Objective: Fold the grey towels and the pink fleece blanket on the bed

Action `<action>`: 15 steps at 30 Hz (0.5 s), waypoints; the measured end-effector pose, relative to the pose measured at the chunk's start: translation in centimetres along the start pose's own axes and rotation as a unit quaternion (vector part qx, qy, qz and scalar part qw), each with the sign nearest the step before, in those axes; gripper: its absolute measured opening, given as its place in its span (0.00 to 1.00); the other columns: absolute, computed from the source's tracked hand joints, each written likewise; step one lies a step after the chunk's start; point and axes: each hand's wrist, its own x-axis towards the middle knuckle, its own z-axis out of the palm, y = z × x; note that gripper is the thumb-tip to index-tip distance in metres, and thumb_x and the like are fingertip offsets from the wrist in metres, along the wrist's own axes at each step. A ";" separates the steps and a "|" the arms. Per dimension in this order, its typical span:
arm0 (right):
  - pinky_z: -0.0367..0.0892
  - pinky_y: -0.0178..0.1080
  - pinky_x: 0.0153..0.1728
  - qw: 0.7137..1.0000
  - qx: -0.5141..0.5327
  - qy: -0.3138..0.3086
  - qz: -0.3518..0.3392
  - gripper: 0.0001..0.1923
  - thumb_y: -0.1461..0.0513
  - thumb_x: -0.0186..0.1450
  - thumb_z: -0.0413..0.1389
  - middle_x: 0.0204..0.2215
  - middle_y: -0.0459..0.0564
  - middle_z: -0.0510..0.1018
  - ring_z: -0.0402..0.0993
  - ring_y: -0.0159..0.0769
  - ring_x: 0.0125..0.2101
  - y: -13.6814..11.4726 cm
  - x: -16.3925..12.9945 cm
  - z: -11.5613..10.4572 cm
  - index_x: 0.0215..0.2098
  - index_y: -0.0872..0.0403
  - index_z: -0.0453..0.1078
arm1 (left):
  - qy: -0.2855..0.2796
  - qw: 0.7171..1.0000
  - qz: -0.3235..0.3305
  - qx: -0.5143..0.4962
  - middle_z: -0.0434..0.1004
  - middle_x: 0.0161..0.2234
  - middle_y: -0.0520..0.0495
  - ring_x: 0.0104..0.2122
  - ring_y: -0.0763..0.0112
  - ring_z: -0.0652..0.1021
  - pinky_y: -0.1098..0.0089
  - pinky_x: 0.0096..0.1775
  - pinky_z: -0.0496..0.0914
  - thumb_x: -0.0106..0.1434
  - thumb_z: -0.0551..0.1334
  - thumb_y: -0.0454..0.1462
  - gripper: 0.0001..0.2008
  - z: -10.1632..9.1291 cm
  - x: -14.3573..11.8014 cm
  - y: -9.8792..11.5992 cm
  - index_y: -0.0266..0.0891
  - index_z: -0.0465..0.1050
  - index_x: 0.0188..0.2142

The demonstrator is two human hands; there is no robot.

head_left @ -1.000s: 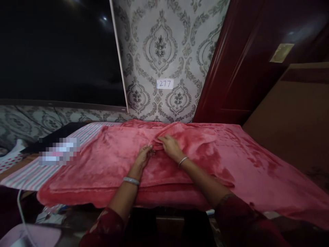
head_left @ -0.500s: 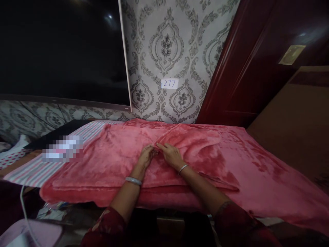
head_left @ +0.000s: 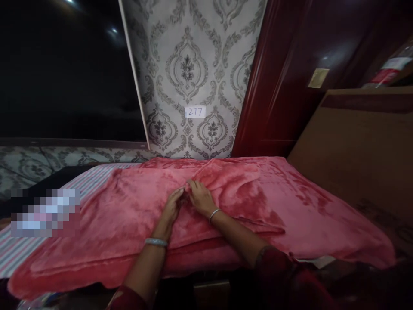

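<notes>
A coral-pink plush blanket (head_left: 106,215) lies over the surface in front of me, with a folded section on top. One flap of it is turned back at the middle. My left hand (head_left: 174,204), with a bracelet at the wrist, has its fingers curled at the edge of that flap. Close beside it, my right hand (head_left: 200,197) presses its fingers and thumb round the same edge. Both hands touch the fabric, and the fingertips nearly meet. Part of the gripped edge is hidden behind the fingers.
A striped cloth (head_left: 100,174) extends under the blanket on the left, with a blurred-out item on it. Behind stand a large dark screen (head_left: 71,77) and patterned wall with a "277" label (head_left: 195,112). A cardboard box (head_left: 361,150) and bottle (head_left: 389,71) are right.
The view has turned to the right, so the bottle now shows. Both hands stay at the same blanket edge, with the right fingers bent slightly more.
</notes>
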 end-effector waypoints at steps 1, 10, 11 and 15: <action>0.68 0.42 0.47 1.000 0.017 0.000 0.013 0.21 0.66 0.69 0.49 0.51 0.56 0.75 0.71 0.43 0.49 0.2 0.5 0.0 0.59 0.53 0.65 | -0.006 1.000 0.001 0.008 0.82 0.34 0.45 0.32 0.68 0.78 0.71 0.32 0.71 0.48 0.74 0.44 0.19 0.0 0.0 0.1 0.37 0.80 0.37; 0.69 0.44 0.49 0.902 0.243 0.332 0.128 0.18 0.61 0.56 0.53 0.39 0.52 0.80 0.74 0.42 0.42 11.6 2.8 -12.9 0.44 0.56 0.73 | 0.016 0.991 -0.012 0.135 0.82 0.35 0.41 0.33 0.66 0.78 0.70 0.34 0.71 0.41 0.76 0.47 0.24 -0.2 0.4 -0.3 0.37 0.81 0.36; 0.69 0.44 0.49 0.886 0.237 0.372 0.140 0.19 0.59 0.55 0.54 0.38 0.53 0.80 0.73 0.43 0.41 13.6 1.4 -15.0 0.43 0.56 0.73 | 0.017 0.986 -0.013 0.165 0.82 0.33 0.42 0.32 0.66 0.78 0.69 0.33 0.71 0.41 0.76 0.46 0.23 -0.2 0.5 -0.4 0.37 0.81 0.35; 0.66 0.48 0.52 0.845 0.206 0.454 0.195 0.24 0.51 0.53 0.57 0.42 0.55 0.79 0.73 0.44 0.43 19.9 -6.7 -18.8 0.44 0.56 0.74 | -0.014 0.969 -0.024 0.247 0.76 0.23 0.46 0.21 0.68 0.72 0.70 0.25 0.64 0.45 0.74 0.42 0.14 1.2 2.4 0.0 0.38 0.79 0.29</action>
